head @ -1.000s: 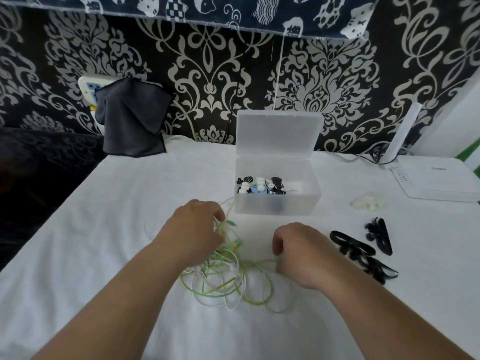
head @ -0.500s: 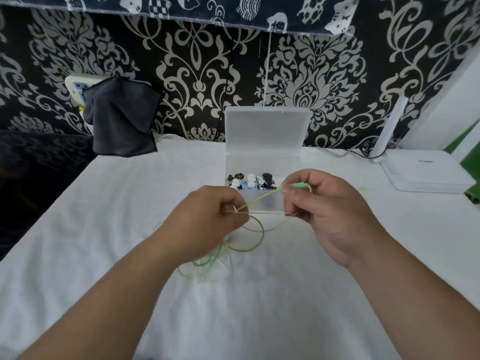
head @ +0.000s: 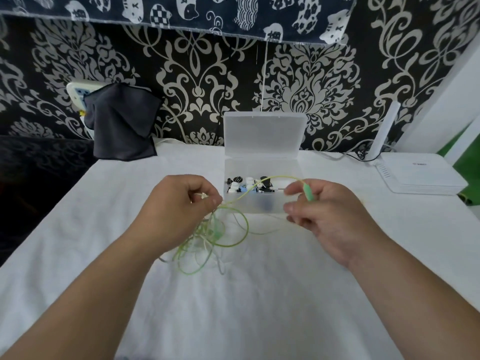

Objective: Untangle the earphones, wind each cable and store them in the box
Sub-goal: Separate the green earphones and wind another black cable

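A tangle of green and white earphone cables (head: 207, 237) hangs between my hands above the white tablecloth (head: 259, 294). My left hand (head: 179, 206) pinches the cables at their top, thumb against forefinger. My right hand (head: 330, 216) holds a green cable end; its green plug (head: 308, 193) sticks up between the fingers. One green strand arcs from hand to hand in front of the box. The clear plastic box (head: 262, 206) stands behind, its lid (head: 263, 133) upright, with several black, white and blue earphone pieces (head: 246, 184) inside.
A dark cloth (head: 122, 126) hangs over a wall socket at the back left. A white router (head: 420, 175) with an upright antenna sits at the back right. The patterned wall runs along the table's far edge. The table's left edge drops to a dark floor.
Both hands lifted the cables off the cloth and then moved apart. The right hand drew a green end out to the right, stretching a strand across the front of the box.
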The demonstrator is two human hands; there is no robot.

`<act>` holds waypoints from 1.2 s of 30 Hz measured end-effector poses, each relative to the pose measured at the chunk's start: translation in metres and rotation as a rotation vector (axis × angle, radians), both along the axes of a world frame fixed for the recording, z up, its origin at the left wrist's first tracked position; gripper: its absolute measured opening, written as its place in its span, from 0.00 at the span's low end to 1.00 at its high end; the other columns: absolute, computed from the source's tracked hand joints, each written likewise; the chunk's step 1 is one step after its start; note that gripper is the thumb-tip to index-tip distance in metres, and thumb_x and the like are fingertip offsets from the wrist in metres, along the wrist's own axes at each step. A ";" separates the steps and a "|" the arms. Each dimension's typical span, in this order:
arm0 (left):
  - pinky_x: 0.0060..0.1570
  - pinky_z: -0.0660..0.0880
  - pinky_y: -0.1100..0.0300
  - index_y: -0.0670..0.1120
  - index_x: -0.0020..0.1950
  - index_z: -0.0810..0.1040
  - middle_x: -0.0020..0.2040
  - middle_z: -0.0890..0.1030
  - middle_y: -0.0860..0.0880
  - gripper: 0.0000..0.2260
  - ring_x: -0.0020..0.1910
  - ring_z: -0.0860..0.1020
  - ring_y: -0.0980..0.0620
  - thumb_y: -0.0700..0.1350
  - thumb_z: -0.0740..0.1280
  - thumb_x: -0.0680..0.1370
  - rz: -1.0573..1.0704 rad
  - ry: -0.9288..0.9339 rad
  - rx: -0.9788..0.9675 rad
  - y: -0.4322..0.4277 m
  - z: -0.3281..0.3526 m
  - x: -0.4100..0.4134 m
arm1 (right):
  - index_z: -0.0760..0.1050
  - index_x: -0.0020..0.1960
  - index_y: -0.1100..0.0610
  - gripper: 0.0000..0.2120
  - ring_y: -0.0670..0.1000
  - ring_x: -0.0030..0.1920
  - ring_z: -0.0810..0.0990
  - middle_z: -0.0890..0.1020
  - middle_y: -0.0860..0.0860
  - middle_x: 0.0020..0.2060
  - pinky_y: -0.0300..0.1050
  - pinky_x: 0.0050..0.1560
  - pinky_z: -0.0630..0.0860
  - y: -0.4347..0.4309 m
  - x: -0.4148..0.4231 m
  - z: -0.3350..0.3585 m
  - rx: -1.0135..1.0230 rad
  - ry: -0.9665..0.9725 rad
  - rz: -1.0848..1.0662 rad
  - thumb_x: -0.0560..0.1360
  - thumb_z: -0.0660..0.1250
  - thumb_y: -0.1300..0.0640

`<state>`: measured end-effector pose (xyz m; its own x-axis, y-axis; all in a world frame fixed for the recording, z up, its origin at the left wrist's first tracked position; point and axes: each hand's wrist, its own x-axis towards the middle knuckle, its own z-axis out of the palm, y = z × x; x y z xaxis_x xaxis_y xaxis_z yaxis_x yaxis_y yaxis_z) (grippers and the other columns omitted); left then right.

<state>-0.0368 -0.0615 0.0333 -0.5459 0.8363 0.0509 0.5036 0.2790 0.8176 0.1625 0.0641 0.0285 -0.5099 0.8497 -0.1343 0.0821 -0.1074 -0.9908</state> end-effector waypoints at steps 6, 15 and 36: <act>0.35 0.72 0.58 0.54 0.36 0.80 0.36 0.80 0.49 0.08 0.34 0.77 0.50 0.44 0.75 0.72 0.085 0.235 -0.085 -0.002 -0.005 -0.017 | 0.78 0.34 0.60 0.04 0.56 0.40 0.72 0.74 0.54 0.28 0.55 0.56 0.70 0.008 -0.003 0.005 -0.153 0.328 0.150 0.66 0.70 0.66; 0.29 0.70 0.62 0.53 0.40 0.83 0.28 0.75 0.55 0.07 0.24 0.71 0.58 0.42 0.71 0.74 0.156 0.096 -0.079 0.001 -0.005 -0.010 | 0.75 0.29 0.57 0.21 0.49 0.28 0.65 0.69 0.59 0.27 0.40 0.30 0.61 0.003 -0.006 0.003 0.359 -0.483 0.443 0.75 0.71 0.45; 0.33 0.70 0.58 0.48 0.31 0.77 0.27 0.78 0.53 0.23 0.30 0.76 0.55 0.56 0.59 0.81 0.174 0.292 -0.032 0.003 -0.007 0.001 | 0.67 0.24 0.58 0.18 0.57 0.29 0.69 0.66 0.56 0.25 0.50 0.45 0.77 0.023 0.000 0.021 -0.169 0.044 -0.053 0.71 0.66 0.65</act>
<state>-0.0362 -0.0582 0.0264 -0.6470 0.7353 0.2018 0.6578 0.4045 0.6353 0.1625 0.0868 0.0498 -0.4733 0.8429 -0.2560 0.0285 -0.2757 -0.9608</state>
